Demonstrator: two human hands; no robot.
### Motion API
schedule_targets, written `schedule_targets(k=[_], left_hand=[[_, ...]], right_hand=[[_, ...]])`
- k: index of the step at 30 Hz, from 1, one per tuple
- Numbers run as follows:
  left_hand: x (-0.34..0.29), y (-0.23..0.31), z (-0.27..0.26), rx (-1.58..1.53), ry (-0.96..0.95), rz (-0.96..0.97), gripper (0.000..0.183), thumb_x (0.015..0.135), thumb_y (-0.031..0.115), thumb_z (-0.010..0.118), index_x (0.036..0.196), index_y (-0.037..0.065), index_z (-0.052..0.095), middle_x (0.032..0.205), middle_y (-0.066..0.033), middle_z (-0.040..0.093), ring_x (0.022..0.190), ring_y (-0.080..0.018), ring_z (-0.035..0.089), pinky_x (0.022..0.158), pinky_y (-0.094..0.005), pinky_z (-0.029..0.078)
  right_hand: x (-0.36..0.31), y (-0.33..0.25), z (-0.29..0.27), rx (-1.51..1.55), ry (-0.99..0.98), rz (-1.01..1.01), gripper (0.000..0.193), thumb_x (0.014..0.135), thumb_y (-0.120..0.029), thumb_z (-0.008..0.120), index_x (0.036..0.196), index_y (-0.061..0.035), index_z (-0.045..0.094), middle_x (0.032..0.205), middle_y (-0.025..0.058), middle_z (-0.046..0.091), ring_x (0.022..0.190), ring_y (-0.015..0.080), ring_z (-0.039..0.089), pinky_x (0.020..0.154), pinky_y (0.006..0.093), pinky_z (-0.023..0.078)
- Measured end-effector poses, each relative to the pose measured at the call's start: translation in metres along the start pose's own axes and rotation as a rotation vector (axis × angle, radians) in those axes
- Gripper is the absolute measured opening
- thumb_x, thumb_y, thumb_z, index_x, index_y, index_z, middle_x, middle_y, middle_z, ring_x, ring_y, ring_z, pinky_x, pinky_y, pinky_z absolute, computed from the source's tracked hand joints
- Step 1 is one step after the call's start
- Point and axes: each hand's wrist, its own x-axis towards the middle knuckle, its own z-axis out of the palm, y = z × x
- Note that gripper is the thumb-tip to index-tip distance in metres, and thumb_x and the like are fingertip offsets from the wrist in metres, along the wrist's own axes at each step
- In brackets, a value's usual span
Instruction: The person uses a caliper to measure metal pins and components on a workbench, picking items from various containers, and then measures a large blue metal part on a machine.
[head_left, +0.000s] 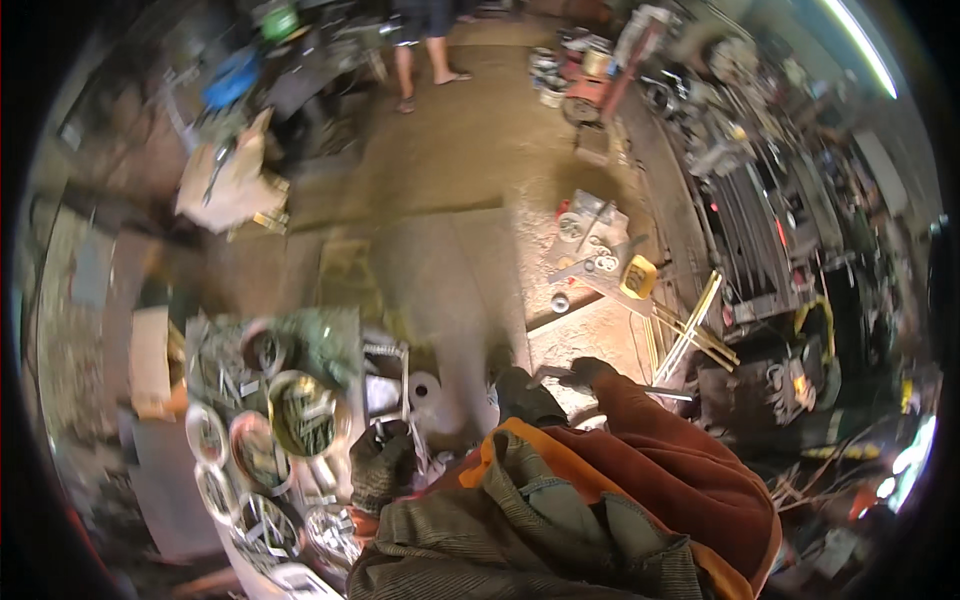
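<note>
My right hand (592,373), in a dark glove, is closed around a long metal bar (672,394). One end of the bar points left, and the other sticks out past my rust-coloured sleeve; its exact kind is too blurred to tell. My left hand (383,468) wears a dark knit glove and has its fingers curled, low beside the parts table (222,338). What it holds, if anything, does not show clearly. Just left of it stand round tins of metal pieces, among them a large bowl of metal parts (308,415).
On the floor ahead right lie a yellow container (638,277), several rings and crossed pale strips (690,330). A red machine (590,95) stands farther off. Cluttered racks line the right. An open cardboard box (152,360) sits at the left. Another person's legs (437,60) show far ahead.
</note>
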Motion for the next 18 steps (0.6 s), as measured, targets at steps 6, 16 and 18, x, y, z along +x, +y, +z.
schedule_targets(k=[6, 16, 18], left_hand=[[0.080, 0.109, 0.125, 0.051, -0.019, -0.013, 0.023, 0.082, 0.006, 0.070, 0.105, 0.008, 0.065, 0.077, -0.0021, 0.059, 0.053, -0.0140, 0.052, 0.045, -0.0303, 0.046], [0.218, 0.173, 0.210, 0.247, -0.049, 0.011, 0.022, 0.090, 0.012, 0.074, 0.109, 0.004, 0.066, 0.077, -0.0059, 0.065, 0.061, -0.0122, 0.058, 0.053, -0.0269, 0.046], [0.244, 0.192, 0.226, 0.275, -0.072, -0.010, 0.022, 0.091, 0.013, 0.073, 0.109, 0.003, 0.066, 0.077, -0.0058, 0.065, 0.060, -0.0120, 0.057, 0.053, -0.0265, 0.045]], right_hand=[[-0.021, 0.092, -0.020, 0.370, 0.046, 0.313, 0.061, 0.084, -0.058, 0.071, 0.106, -0.0018, 0.074, 0.104, 0.0229, 0.073, 0.105, 0.0368, 0.070, 0.090, 0.0447, 0.053], [0.059, 0.090, -0.028, 0.524, 0.162, 0.257, 0.061, 0.082, -0.062, 0.069, 0.106, -0.0059, 0.074, 0.105, 0.0192, 0.073, 0.101, 0.0366, 0.071, 0.087, 0.0473, 0.054], [0.073, 0.090, -0.029, 0.518, 0.076, 0.223, 0.060, 0.083, -0.062, 0.068, 0.099, -0.0045, 0.075, 0.096, 0.0203, 0.074, 0.095, 0.0384, 0.072, 0.083, 0.0490, 0.055]])
